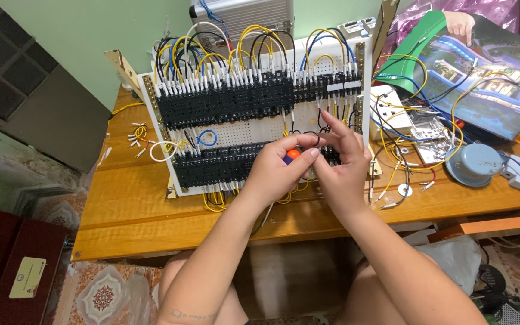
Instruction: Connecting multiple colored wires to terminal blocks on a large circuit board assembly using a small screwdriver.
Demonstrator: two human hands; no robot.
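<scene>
A white perforated wiring panel (245,129) stands tilted on a wooden table (133,204), carrying two rows of black terminal blocks (224,99) with yellow, blue, black and white wires looped above. My left hand (278,168) grips a screwdriver with an orange and blue handle (293,155) at the lower block row. My right hand (341,165) sits just beside it, fingers pinching a thin black wire (319,137) against the lower blocks, index finger raised.
Loose short wires (136,135) lie left of the panel. To the right are a white device (392,111), tangled wires, a round grey-blue cap (473,164) and an open magazine (476,78). A dark red case (13,265) stands on the floor.
</scene>
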